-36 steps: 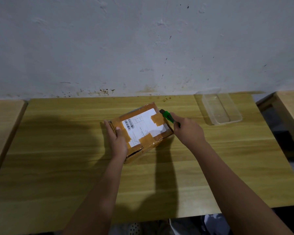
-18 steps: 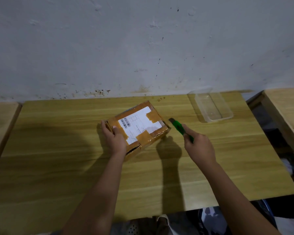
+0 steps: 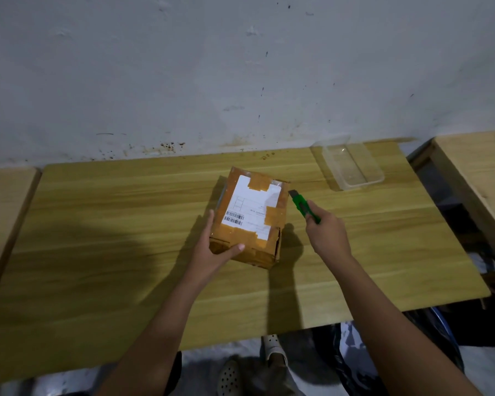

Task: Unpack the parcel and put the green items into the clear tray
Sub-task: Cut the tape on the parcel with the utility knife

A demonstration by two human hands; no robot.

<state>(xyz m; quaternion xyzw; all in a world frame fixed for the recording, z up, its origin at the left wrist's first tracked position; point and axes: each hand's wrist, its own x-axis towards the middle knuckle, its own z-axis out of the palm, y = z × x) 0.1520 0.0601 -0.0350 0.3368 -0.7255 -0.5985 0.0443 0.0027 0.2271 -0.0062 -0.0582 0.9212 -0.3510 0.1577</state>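
Note:
A brown cardboard parcel (image 3: 252, 215) with a white shipping label and brown tape lies in the middle of the wooden table (image 3: 126, 238). My left hand (image 3: 215, 250) grips its near left corner, thumb on the front face. My right hand (image 3: 326, 232) holds a green utility knife (image 3: 302, 205), whose tip sits just beside the parcel's far right corner. The clear tray (image 3: 352, 164) stands empty at the table's back right, by the wall. The parcel's contents are hidden.
A grey wall runs along the back of the table. Another wooden table (image 3: 480, 172) stands to the right across a narrow gap, and a third (image 3: 3, 201) to the left. My feet in sandals (image 3: 272, 347) show below the near edge.
The left hand has turned the parcel so its long side points away from me. The right hand with the knife has moved back beside the parcel's far right corner.

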